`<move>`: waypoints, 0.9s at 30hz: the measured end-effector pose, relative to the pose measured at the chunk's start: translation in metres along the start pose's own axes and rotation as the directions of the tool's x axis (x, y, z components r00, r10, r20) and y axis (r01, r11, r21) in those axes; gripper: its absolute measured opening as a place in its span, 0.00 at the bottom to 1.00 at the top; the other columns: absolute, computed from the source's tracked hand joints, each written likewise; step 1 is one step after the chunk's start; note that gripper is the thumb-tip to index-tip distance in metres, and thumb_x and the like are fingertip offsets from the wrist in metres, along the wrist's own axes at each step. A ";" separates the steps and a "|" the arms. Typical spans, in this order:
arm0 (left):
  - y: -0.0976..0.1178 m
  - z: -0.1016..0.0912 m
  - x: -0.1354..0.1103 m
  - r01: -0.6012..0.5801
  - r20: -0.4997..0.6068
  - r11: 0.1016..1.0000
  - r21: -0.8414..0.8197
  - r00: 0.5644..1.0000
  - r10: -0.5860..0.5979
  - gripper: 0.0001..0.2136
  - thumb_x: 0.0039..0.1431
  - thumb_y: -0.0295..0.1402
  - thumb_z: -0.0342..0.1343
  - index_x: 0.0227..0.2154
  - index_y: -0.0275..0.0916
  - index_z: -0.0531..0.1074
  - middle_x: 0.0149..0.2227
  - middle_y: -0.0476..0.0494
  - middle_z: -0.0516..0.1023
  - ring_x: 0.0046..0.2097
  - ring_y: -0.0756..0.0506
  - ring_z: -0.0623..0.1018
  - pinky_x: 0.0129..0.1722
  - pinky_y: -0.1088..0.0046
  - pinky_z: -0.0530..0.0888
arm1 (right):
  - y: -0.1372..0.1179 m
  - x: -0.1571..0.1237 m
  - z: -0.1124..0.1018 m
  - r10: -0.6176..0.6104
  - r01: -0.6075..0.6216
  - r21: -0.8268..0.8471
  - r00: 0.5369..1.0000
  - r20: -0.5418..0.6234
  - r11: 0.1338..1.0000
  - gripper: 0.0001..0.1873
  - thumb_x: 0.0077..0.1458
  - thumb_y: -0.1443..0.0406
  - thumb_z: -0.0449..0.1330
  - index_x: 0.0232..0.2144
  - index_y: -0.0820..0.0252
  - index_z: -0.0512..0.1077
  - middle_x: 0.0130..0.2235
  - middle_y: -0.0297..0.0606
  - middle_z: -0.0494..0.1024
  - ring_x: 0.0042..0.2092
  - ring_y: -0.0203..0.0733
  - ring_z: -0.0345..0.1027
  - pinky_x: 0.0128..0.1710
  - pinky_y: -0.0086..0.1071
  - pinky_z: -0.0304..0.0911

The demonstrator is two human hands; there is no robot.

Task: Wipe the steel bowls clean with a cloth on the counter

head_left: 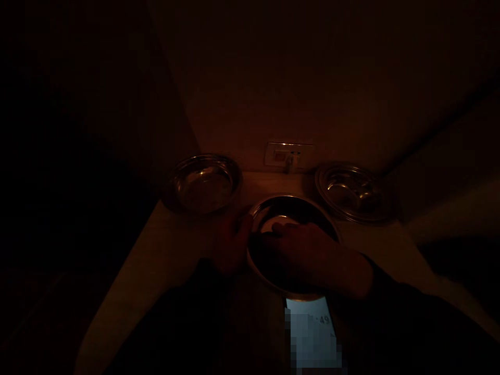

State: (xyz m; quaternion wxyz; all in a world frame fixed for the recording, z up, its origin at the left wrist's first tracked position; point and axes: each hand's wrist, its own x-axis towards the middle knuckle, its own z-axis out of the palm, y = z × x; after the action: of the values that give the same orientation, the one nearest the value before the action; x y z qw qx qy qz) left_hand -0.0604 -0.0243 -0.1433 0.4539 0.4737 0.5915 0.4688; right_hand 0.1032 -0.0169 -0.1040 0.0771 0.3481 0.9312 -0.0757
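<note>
A round metal bowl (pixel 294 198) sits in the middle of the wooden table, in very dim light. My left hand (pixel 232 244) is at its left side, with the thumb along the rim and the fingers closed against the outer wall. Reaching in over the right rim, my right hand (pixel 299 245) is inside the bowl. Its fingers look curled and closed, but deep shadow hides the fingertips and whatever is between them. The contents of the bowl are too dark to make out.
Behind on the left stands another metal bowl (pixel 205 190); back right is a shiny metal dish (pixel 347 192). A lit phone (pixel 314 338) lies in front of the middle bowl. A wall socket (pixel 289 155) with a plug is at the back, above the wooden table (pixel 128 281).
</note>
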 end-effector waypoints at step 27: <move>-0.003 0.001 -0.001 -0.036 -0.023 0.999 0.040 0.999 0.037 0.15 0.57 0.36 0.51 0.43 0.34 0.72 0.43 0.41 0.79 0.44 0.43 0.77 0.44 0.69 0.72 | -0.003 0.001 0.000 0.015 -0.014 -0.029 0.999 0.038 0.999 0.15 0.57 0.67 0.52 0.48 0.55 0.68 0.40 0.42 0.74 0.36 0.42 0.70 0.27 0.30 0.57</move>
State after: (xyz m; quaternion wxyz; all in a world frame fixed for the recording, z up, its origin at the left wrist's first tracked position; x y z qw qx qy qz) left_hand -0.0598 -0.0251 -0.1462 0.4287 0.4876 0.5974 0.4708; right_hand 0.1001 -0.0184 -0.1039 0.1003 0.3524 0.9280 -0.0681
